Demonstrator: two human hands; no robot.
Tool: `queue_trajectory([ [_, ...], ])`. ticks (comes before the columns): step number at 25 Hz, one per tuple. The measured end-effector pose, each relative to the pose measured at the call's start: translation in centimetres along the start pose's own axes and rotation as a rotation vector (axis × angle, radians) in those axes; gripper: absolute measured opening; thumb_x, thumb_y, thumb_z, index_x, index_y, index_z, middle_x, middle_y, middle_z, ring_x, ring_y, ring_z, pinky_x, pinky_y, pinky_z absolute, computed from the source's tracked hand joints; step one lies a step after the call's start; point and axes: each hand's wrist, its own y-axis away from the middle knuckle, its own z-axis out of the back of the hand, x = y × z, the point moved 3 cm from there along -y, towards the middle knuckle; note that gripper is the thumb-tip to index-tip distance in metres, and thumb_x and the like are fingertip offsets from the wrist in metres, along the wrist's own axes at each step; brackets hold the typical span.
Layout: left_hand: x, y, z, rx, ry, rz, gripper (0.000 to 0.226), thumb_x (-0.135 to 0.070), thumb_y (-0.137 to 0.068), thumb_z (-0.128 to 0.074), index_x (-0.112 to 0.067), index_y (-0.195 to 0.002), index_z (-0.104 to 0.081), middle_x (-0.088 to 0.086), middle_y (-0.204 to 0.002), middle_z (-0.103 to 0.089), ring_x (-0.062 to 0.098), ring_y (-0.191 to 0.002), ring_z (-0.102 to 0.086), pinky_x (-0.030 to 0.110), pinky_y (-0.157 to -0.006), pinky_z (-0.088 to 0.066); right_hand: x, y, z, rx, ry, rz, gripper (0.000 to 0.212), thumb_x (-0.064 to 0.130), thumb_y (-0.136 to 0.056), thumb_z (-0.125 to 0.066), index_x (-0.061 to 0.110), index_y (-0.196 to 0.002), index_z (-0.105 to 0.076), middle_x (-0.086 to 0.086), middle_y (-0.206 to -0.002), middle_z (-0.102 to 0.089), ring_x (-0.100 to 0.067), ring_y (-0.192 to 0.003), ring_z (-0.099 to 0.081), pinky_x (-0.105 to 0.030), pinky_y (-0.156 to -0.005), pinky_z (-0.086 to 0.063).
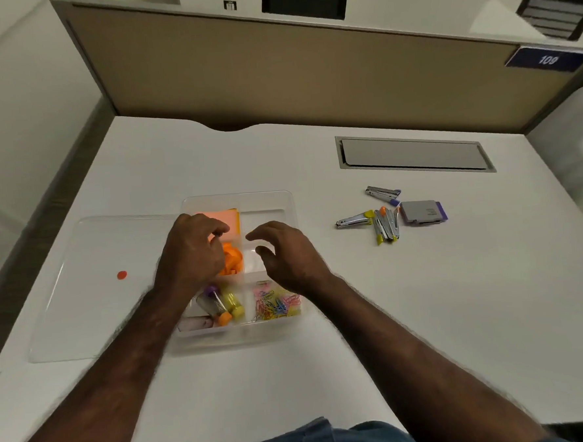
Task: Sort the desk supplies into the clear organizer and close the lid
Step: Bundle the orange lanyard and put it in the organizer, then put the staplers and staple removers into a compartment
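The clear organizer sits on the white worktop, slightly left of centre, with its lid lying flat on the worktop just beside its left side; an orange round sticker shows on the lid. Compartment contents: orange sticky notes at far left, loose orange pieces in the middle left, small capped tubes in purple, yellow and orange at near left, and coloured paper clips at near right. The far right and middle right compartments show only clear plastic. The left hand is over the left column of the organizer, fingers curled with thumb and forefinger drawn close above the orange pieces; whether it pinches anything cannot be told. The right hand hovers over the middle right compartment, fingers loosely curled and apart, holding nothing. Well to the right of the organizer, on the worktop, lie several small staplers with coloured ends, and a grey and purple staple box just beside them. A grey recessed panel is set into the worktop beyond them.
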Motion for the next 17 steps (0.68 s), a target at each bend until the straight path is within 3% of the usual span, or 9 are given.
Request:
queue_trajectory([
  [4, -6.2, -0.8, -3.6, 0.008, 0.116, -0.174, 0.024, -0.001, -0.087, -0.075, -0.007, -0.110, -0.076, 0.007, -0.104, -0.074, 0.028, -0.102, -0.063, 0.032, -0.092, -0.046, -6.2, 2.8, 3.7, -0.198, -0.071, -0.201, 0.028, 0.026, -0.094, -0.071, 0.025, -0.122, -0.072, 0.007, -0.120, -0.070, -0.008, -0.107, -0.064, -0.035, -0.092, -0.058],
  [7, -10.5, -1.3, -7.9, 0.071, 0.166, -0.198, 0.023, -0.010, -0.091, -0.075, -0.009, -0.114, -0.075, 0.006, -0.110, -0.073, 0.027, -0.107, -0.064, 0.038, -0.091, -0.054, -11.9, 4.8, 7.0, -0.307, -0.084, -0.385, 0.030, 0.033, -0.092, -0.074, 0.025, -0.121, -0.072, 0.008, -0.119, -0.072, -0.007, -0.102, -0.065, -0.036, -0.088, -0.059],
  [9, -13.2, -1.5, -10.8, 0.098, 0.189, -0.228, 0.022, -0.011, -0.092, -0.075, -0.009, -0.114, -0.075, 0.005, -0.108, -0.073, 0.027, -0.105, -0.065, 0.033, -0.093, -0.052, -15.5, 5.9, 9.0, -0.371, -0.070, -0.495, 0.032, 0.035, -0.090, -0.076, 0.025, -0.120, -0.072, 0.007, -0.117, -0.072, -0.009, -0.101, -0.066, -0.037, -0.090, -0.058],
  [13, -17.5, -2.5, -16.7, 0.251, 0.146, -0.275, 0.034, -0.012, -0.091, -0.076, -0.004, -0.124, -0.070, 0.011, -0.118, -0.070, 0.033, -0.111, -0.063, 0.023, -0.103, -0.038, -22.0, 7.1, 12.0, -0.402, -0.046, -0.651, 0.044, 0.040, -0.084, -0.081, 0.022, -0.122, -0.070, 0.001, -0.121, -0.069, -0.019, -0.110, -0.065, -0.030, -0.092, -0.051],
  [17, -19.1, -4.0, -21.9, 0.412, 0.054, -0.199, 0.057, -0.020, -0.096, -0.071, -0.005, -0.147, -0.053, 0.014, -0.149, -0.054, 0.033, -0.141, -0.047, 0.042, -0.121, -0.035, -26.0, 6.7, 12.5, -0.301, -0.017, -0.672, 0.074, 0.057, -0.075, -0.084, 0.022, -0.137, -0.061, -0.004, -0.135, -0.063, -0.024, -0.123, -0.057, -0.031, -0.096, -0.045],
])
